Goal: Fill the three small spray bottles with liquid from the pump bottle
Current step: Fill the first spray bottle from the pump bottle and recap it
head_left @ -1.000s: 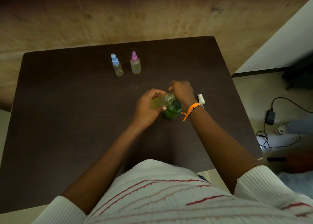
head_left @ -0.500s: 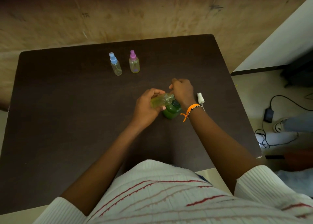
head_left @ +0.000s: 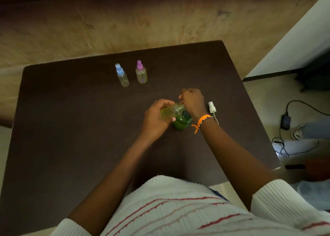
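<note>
My left hand (head_left: 157, 118) grips an uncapped small clear bottle (head_left: 171, 111) holding yellow-green liquid, tilted on its side with its mouth toward the pump bottle. The green pump bottle (head_left: 182, 122) stands on the dark table (head_left: 71, 128) right under it. My right hand (head_left: 192, 102) sits curled over the pump head, which it hides. A white spray cap (head_left: 212, 108) with its tube lies on the table just right of my right wrist. Two capped small bottles stand at the back: a blue-capped one (head_left: 122, 76) and a purple-capped one (head_left: 141, 73).
The table's right edge runs close to the white spray cap. On the floor to the right lie a black charger with cables (head_left: 285, 122) and a shoe (head_left: 297, 133). A white wall panel (head_left: 294, 39) stands at the upper right.
Both hands stay at the pump bottle with the small bottle tilted against it. Only the camera view has shifted slightly.
</note>
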Tool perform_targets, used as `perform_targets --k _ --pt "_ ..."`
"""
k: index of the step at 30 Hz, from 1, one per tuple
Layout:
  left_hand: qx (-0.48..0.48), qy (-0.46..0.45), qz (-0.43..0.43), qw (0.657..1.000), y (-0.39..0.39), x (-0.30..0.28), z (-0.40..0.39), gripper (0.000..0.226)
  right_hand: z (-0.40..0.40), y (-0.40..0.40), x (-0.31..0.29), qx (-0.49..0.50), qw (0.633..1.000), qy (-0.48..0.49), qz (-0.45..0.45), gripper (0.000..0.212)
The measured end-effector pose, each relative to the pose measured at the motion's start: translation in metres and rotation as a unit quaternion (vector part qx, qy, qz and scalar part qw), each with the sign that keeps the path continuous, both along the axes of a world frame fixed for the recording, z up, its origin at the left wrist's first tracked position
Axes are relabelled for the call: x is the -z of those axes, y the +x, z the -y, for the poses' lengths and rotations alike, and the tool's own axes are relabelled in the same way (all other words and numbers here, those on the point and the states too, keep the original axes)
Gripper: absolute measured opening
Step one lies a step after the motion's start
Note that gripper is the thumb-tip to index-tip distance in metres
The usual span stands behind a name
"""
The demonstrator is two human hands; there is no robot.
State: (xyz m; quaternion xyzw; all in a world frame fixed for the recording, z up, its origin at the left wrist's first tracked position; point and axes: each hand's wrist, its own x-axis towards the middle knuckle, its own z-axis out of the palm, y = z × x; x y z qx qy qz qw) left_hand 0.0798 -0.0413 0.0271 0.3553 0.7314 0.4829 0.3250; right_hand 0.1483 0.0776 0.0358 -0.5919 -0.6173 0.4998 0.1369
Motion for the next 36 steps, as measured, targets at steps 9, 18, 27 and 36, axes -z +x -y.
perform_targets --k 9,18,27,36 --pt "-0.002 -0.003 -0.022 1.000 -0.001 -0.005 -0.001 0.042 -0.004 -0.004 0.001 -0.007 0.997 -0.074 -0.036 0.031" --pt "-0.009 -0.020 -0.013 1.000 0.003 -0.010 0.000 0.041 0.000 -0.001 -0.001 0.004 0.999 -0.035 -0.010 0.030" --pt "-0.011 -0.023 -0.024 0.999 0.002 -0.008 -0.001 0.044 0.002 -0.001 -0.002 0.025 0.999 -0.032 -0.021 0.030" --pt "0.001 -0.025 -0.053 0.998 0.002 -0.013 -0.002 0.046 -0.002 -0.003 -0.002 0.007 0.996 -0.086 -0.030 0.032"
